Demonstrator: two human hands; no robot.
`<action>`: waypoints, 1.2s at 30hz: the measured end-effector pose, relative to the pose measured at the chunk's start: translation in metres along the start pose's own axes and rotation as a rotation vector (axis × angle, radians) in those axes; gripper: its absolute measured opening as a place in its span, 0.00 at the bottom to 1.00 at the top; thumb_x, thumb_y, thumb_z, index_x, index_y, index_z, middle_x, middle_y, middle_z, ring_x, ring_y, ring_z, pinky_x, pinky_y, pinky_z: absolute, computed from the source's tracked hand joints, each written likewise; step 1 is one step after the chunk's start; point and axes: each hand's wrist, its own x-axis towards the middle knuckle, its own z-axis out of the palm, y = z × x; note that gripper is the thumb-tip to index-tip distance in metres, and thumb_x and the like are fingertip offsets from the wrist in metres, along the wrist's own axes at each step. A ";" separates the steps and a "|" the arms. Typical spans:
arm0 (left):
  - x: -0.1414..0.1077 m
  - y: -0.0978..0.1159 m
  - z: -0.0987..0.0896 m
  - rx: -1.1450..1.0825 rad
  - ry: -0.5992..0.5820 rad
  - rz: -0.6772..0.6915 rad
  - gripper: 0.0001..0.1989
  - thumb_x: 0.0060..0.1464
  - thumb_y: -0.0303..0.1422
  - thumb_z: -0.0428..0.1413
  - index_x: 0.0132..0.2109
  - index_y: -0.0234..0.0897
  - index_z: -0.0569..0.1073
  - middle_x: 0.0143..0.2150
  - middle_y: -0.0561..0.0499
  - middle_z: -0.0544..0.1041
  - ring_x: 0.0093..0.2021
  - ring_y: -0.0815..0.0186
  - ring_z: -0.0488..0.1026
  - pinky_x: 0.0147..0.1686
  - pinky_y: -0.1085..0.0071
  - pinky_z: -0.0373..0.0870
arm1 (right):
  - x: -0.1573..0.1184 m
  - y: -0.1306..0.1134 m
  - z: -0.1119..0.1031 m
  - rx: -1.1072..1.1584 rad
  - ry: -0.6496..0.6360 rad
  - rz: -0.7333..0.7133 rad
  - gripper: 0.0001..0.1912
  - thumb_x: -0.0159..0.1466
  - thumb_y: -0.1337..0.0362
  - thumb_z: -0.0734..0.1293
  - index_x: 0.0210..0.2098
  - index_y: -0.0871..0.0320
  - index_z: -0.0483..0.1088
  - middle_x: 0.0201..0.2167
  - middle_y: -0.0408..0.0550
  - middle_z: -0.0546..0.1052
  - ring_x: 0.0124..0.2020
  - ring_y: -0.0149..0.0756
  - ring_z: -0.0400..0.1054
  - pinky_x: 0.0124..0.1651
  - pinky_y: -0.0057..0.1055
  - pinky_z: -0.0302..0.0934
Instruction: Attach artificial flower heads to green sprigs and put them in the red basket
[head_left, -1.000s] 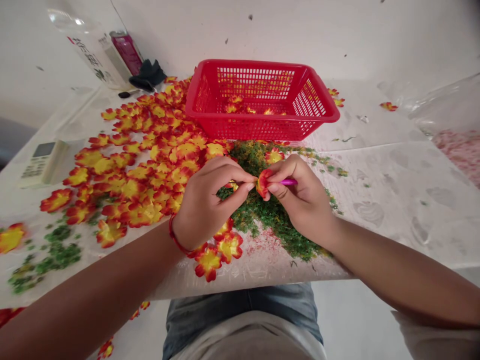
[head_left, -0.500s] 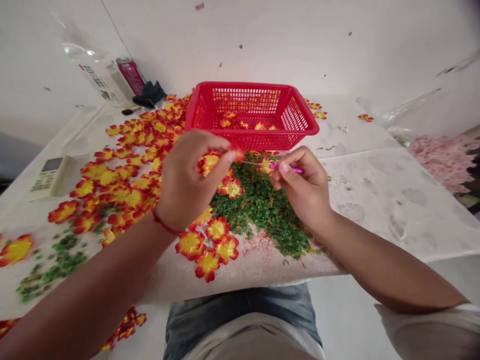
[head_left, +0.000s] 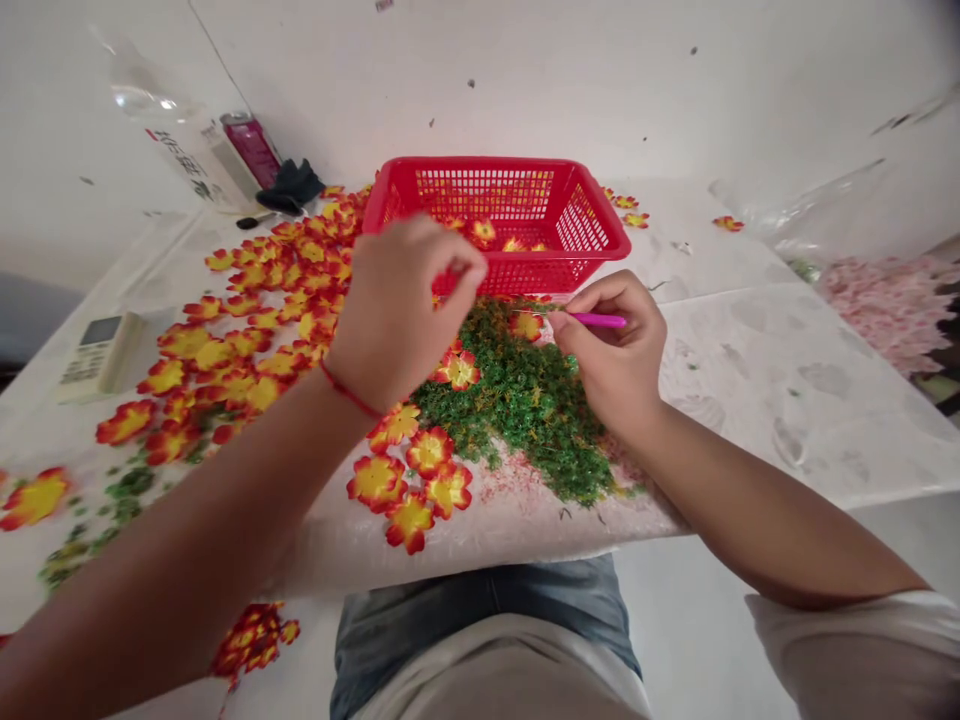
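Observation:
Between thumb and fingers, my right hand (head_left: 611,345) grips a thin tool with a purple handle (head_left: 598,320), its fine metal tip pointing left. My left hand (head_left: 409,300), blurred, is raised before the front left of the red basket (head_left: 525,259), thumb and forefinger pinched together; whatever they hold, if anything, cannot be made out. Several flowers lie inside the basket. Below the hands is a heap of small green sprigs (head_left: 525,410), with a red-and-yellow flower (head_left: 459,370) on its left edge. More such flowers (head_left: 376,482) lie near the table's front edge.
A large pile of red-and-yellow flowers (head_left: 247,345) covers the left of the table. Farther left is a remote control (head_left: 97,355). A plastic bottle (head_left: 187,150), a purple can (head_left: 251,148) and a dark cloth (head_left: 291,187) stand at the back left. Pink flowers (head_left: 889,305) are at the right.
My left hand has moved up and away from the tool's tip, and the flower at its fingertips no longer shows there. My right hand has risen slightly with the tool. The view has shifted a little.

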 end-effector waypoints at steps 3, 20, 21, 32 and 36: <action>-0.039 0.017 0.014 -0.036 -0.133 -0.031 0.08 0.75 0.32 0.60 0.43 0.44 0.82 0.41 0.51 0.84 0.44 0.55 0.80 0.58 0.49 0.69 | 0.000 -0.001 0.001 0.021 -0.009 0.008 0.12 0.67 0.60 0.83 0.36 0.51 0.77 0.30 0.38 0.74 0.29 0.31 0.66 0.34 0.34 0.60; -0.067 0.012 0.030 0.081 -0.218 0.106 0.04 0.70 0.32 0.60 0.46 0.41 0.81 0.45 0.43 0.84 0.49 0.47 0.78 0.55 0.46 0.67 | -0.009 0.005 0.002 -0.096 -0.153 0.062 0.17 0.79 0.47 0.73 0.38 0.49 0.71 0.29 0.39 0.72 0.27 0.33 0.65 0.33 0.37 0.60; -0.066 0.012 0.030 0.077 -0.227 0.114 0.05 0.70 0.33 0.60 0.45 0.41 0.80 0.45 0.43 0.84 0.49 0.47 0.78 0.55 0.46 0.67 | -0.009 0.006 0.001 -0.112 -0.152 0.062 0.17 0.78 0.48 0.74 0.37 0.50 0.71 0.29 0.39 0.72 0.27 0.33 0.65 0.33 0.37 0.59; -0.067 0.007 0.021 -0.110 -0.353 0.293 0.04 0.67 0.31 0.61 0.40 0.42 0.80 0.44 0.47 0.84 0.48 0.52 0.77 0.54 0.51 0.65 | -0.011 0.010 0.001 -0.119 -0.158 0.073 0.18 0.78 0.48 0.74 0.37 0.49 0.70 0.26 0.38 0.71 0.25 0.33 0.64 0.29 0.38 0.55; -0.067 0.004 0.023 -0.151 -0.399 0.239 0.09 0.73 0.30 0.58 0.41 0.42 0.80 0.45 0.47 0.83 0.49 0.53 0.77 0.55 0.51 0.64 | -0.012 0.010 0.001 -0.102 -0.155 0.072 0.17 0.78 0.48 0.74 0.37 0.49 0.70 0.26 0.38 0.71 0.25 0.34 0.65 0.30 0.38 0.56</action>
